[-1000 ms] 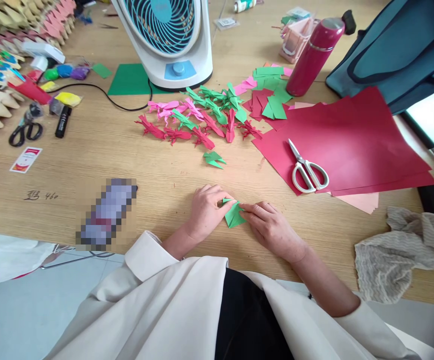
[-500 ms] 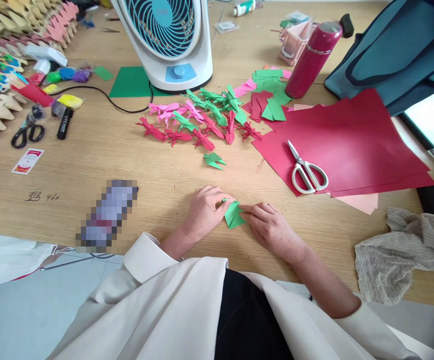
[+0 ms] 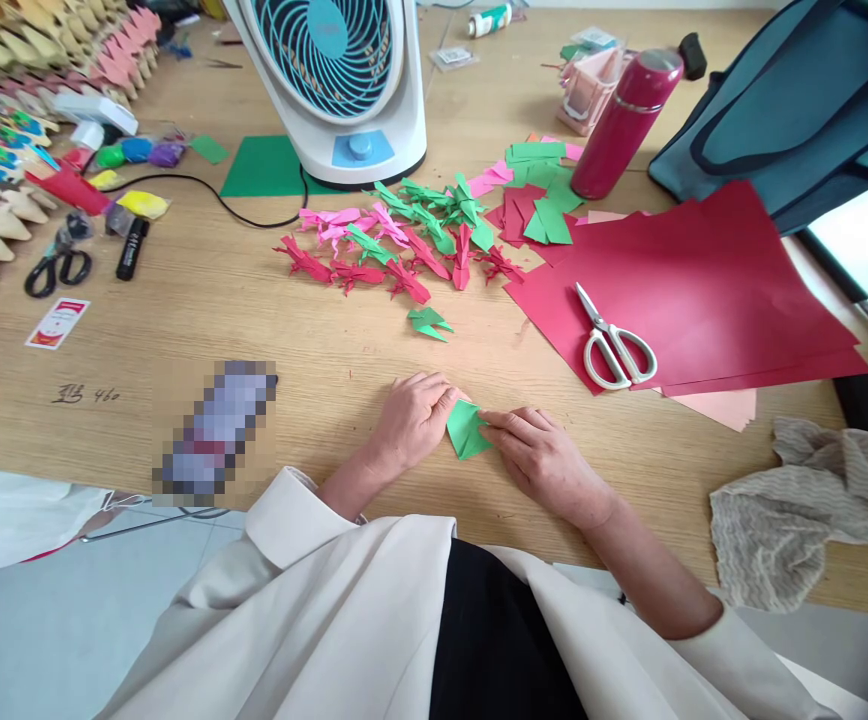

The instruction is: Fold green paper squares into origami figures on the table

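Note:
A small piece of green paper (image 3: 467, 434) with creases lies on the table between my hands. My left hand (image 3: 413, 418) is closed on its upper left corner, thumb and fingers together at the edge. At its right edge, the fingertips of my right hand (image 3: 535, 450) pinch the paper. Beyond my hands rests a green folded paper piece (image 3: 429, 322) with pointed ends. Farther back lies a group of folded paper figures (image 3: 408, 278) in red, pink and green.
White-handled scissors (image 3: 614, 345) lie on red paper sheets (image 3: 719, 290) at the right. A fan (image 3: 359, 165) and a magenta flask (image 3: 621, 130) stand behind. A blurred phone-like object (image 3: 216, 430) is left of my hands; a crumpled cloth (image 3: 794, 510) lies at right.
My left thumb and fingers have shifted slightly along the green paper's top corner. My right hand and the paper stay nearly in place.

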Available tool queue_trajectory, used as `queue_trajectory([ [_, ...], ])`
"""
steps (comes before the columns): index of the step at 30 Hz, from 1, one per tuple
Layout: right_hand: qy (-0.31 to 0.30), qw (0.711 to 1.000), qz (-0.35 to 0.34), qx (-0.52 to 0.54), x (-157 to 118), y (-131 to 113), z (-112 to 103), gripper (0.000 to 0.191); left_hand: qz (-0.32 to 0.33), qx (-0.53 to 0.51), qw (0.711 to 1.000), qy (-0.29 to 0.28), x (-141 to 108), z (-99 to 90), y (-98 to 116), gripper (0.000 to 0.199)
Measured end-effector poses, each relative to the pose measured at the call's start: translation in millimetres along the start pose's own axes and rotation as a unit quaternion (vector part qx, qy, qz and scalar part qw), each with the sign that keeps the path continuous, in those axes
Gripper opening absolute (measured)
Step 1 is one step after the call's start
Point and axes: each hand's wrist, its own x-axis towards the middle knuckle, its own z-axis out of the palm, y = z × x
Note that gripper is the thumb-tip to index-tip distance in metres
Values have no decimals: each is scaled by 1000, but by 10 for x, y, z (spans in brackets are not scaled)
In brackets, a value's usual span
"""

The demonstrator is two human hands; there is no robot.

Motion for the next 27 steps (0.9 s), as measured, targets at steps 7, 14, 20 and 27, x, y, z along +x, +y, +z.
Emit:
queue_trajectory([
  [7, -4, 1000, -1, -4, -8, 6, 5, 29, 2, -74, 997, 1, 1, -88, 32, 47],
  [14, 3, 1000, -10, -17, -12, 2, 13, 28, 0, -23, 999, 41, -1, 21, 35, 10],
  [20, 1, 999, -14, -35, -26, 14, 26, 30, 25, 30, 997, 60, -38, 123, 28, 7],
  [27, 2, 999, -12, -41, -21, 20, 13, 29, 101, 93, 989, 50, -94, 159, -21, 3],
])
